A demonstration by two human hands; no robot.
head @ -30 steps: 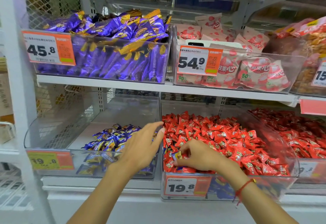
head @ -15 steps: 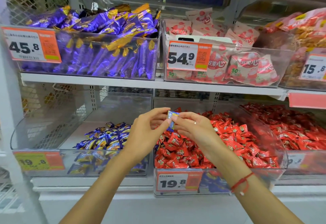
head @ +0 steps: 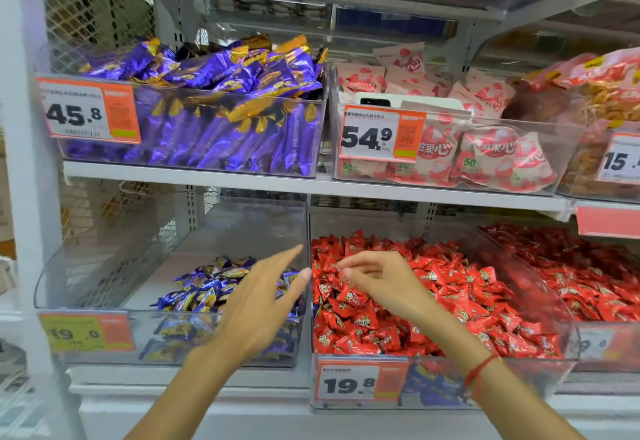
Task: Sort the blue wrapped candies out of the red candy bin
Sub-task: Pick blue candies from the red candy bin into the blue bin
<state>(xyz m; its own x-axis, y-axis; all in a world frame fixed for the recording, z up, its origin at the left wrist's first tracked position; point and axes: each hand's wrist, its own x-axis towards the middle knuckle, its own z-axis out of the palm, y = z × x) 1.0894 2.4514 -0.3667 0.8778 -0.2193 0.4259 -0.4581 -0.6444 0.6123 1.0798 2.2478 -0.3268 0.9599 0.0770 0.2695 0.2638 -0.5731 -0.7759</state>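
The left hand (head: 258,304) is hovering over the right end of the blue candy bin (head: 86,287), its grip spread, fingers straight and reaching toward the wall between the 2 lower bins, with nothing in it. Directly beneath and just left of that grip, the blue wrapped candies (head: 204,287) are lying heaped on the bin floor, some pressing against the clear front wall.

The right hand (head: 381,282) is hanging over the near left part of the red candy bin (head: 519,367), its fingers loosely curled with the thumb and forefinger tips close together; no candy is showing between them. The red candies (head: 450,287) are filling the bin below and to the right of that grip. A red string bracelet (head: 479,370) is circling the right wrist.

Under the right forearm, a price tag reading 19.8 (head: 360,382) is sitting on the red bin's front. On the shelf (head: 311,185) above both grips, purple packets (head: 225,120) are standing in a bin tagged 45.8 (head: 88,110), and pink packets (head: 485,159) are lying in a bin tagged 54.9 (head: 381,134).
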